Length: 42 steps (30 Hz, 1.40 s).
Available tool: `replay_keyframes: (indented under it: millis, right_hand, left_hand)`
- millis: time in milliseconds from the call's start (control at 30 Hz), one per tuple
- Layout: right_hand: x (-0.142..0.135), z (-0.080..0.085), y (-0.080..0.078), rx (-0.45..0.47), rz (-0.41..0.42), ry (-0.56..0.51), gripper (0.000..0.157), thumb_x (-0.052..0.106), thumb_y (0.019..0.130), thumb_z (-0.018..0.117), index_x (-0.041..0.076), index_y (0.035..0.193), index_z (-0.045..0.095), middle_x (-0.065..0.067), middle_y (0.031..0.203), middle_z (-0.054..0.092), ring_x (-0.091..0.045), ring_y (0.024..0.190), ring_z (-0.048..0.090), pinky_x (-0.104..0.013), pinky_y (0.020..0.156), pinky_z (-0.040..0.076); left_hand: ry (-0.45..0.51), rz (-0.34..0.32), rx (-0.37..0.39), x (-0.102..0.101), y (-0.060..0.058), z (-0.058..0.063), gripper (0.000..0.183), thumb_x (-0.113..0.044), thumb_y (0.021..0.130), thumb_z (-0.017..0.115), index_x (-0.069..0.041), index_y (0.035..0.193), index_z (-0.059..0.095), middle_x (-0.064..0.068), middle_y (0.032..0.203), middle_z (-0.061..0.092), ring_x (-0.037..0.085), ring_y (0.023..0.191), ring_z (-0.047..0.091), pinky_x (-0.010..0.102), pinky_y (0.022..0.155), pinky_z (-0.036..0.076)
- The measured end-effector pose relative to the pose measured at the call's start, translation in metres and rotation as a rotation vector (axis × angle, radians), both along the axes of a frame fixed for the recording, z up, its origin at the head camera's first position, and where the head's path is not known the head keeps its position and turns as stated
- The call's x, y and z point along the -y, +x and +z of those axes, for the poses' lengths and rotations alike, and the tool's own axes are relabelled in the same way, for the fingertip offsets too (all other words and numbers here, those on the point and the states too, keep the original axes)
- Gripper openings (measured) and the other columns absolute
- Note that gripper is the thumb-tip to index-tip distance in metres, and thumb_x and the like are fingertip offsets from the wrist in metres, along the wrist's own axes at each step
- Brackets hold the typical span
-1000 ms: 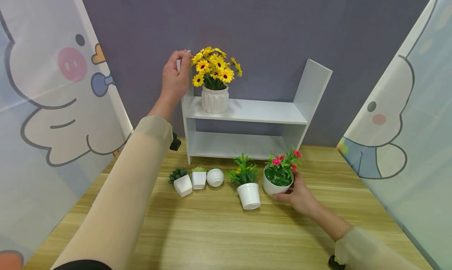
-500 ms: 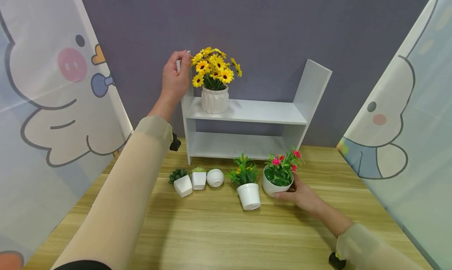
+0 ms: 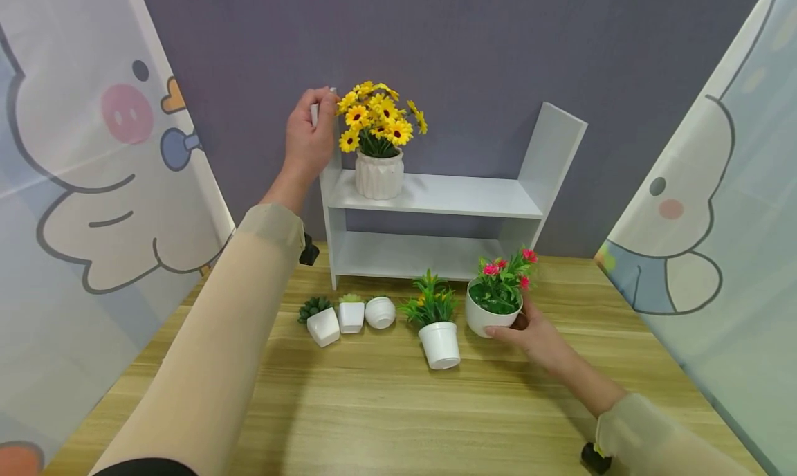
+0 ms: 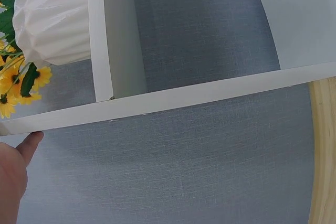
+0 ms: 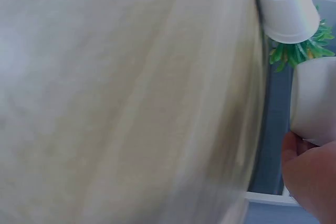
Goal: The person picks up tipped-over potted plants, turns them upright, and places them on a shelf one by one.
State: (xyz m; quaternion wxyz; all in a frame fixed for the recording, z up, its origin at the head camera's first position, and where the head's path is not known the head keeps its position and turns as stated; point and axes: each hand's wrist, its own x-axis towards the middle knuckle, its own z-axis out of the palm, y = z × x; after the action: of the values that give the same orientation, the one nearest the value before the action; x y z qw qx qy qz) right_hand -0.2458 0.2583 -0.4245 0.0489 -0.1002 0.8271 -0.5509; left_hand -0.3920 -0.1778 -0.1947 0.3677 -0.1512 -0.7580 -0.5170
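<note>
Head view: the pink-flowered pot (image 3: 490,319) is in front of the white shelf's (image 3: 473,197) right end, just beside the leafy pot (image 3: 440,346); whether its base touches the table (image 3: 373,420) cannot be told. The right hand (image 3: 537,337) grips it low on the side, thumb at the front. Firm contact under the bowl's curve, with the rim level and the stems clear of the shelf, should suit it best. The left hand (image 3: 310,134) grips the left panel (image 4: 173,97) near its top, beside the yellow-flowered pot (image 3: 380,177); light, steady pressure there should limit wobble.

The table (image 3: 373,420) carries a white shelf (image 3: 473,197) and four potted plants (image 3: 439,345).
</note>
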Motion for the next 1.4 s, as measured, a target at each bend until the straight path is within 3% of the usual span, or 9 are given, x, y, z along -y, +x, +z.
replay_keyframes:
  millis: [167,367,567,867,1067,1200,1400]
  right_hand:
    - [0.002,0.018,0.0,-0.095,-0.005,0.031,0.09,0.018,0.097,0.085,0.003,0.167,0.03,-0.028,0.151,0.058,-0.017,0.119,0.067,-0.022,0.091,0.061]
    - [0.009,0.043,-0.003,-0.171,0.033,0.011,0.086,0.015,0.098,0.084,0.005,0.166,0.032,-0.027,0.148,0.059,-0.008,0.114,0.069,-0.024,0.09,0.062]
    - [0.018,0.07,-0.011,-0.206,0.033,0.023,0.079,0.019,0.1,0.082,0.007,0.165,0.038,-0.023,0.15,0.058,-0.008,0.118,0.067,-0.022,0.092,0.061]
    - [0.032,0.112,-0.018,-0.253,-0.032,0.074,0.075,0.028,0.099,0.085,0.009,0.161,0.048,-0.018,0.148,0.063,-0.008,0.118,0.067,-0.017,0.089,0.059]
    - [0.041,0.141,-0.025,-0.266,-0.078,0.146,0.075,0.044,0.098,0.084,0.011,0.158,0.051,-0.012,0.147,0.064,-0.019,0.127,0.066,-0.013,0.088,0.055]
    - [0.049,0.153,-0.033,-0.287,-0.1,0.187,0.076,0.053,0.096,0.083,0.013,0.154,0.053,-0.01,0.143,0.067,-0.023,0.126,0.067,-0.019,0.09,0.054]
    - [0.063,0.162,-0.046,-0.293,-0.121,0.196,0.073,0.056,0.094,0.084,0.012,0.146,0.058,-0.01,0.134,0.069,-0.019,0.113,0.067,-0.025,0.087,0.054]
  left_hand:
    - [-0.002,-0.005,0.004,-0.001,0.001,0.001,0.04,-0.042,0.117,0.05,-0.007,0.128,0.065,0.006,0.162,0.059,0.008,0.159,0.044,0.027,0.131,0.034]
    - [0.007,-0.012,-0.011,0.0,0.0,0.0,0.039,-0.041,0.117,0.05,-0.006,0.128,0.065,0.008,0.157,0.062,0.008,0.158,0.045,0.027,0.13,0.036]
    - [0.012,-0.014,-0.005,0.001,0.0,-0.001,0.039,-0.041,0.117,0.05,-0.006,0.129,0.065,0.007,0.159,0.061,0.008,0.158,0.046,0.027,0.13,0.036]
    - [0.003,-0.005,-0.011,0.0,0.003,0.0,0.039,-0.04,0.117,0.05,-0.006,0.129,0.066,0.008,0.161,0.06,0.01,0.158,0.045,0.027,0.13,0.036]
    - [0.015,-0.035,-0.054,0.0,0.002,0.001,0.036,-0.034,0.117,0.051,-0.003,0.127,0.067,0.012,0.16,0.06,0.011,0.159,0.046,0.027,0.131,0.034]
    - [0.009,-0.029,-0.049,0.001,0.001,0.001,0.038,-0.035,0.117,0.051,-0.003,0.127,0.067,0.011,0.161,0.06,0.01,0.159,0.045,0.027,0.132,0.032]
    - [0.018,-0.038,-0.047,0.002,-0.001,0.0,0.039,-0.035,0.117,0.052,-0.001,0.128,0.066,0.011,0.161,0.06,0.01,0.158,0.046,0.026,0.13,0.034]
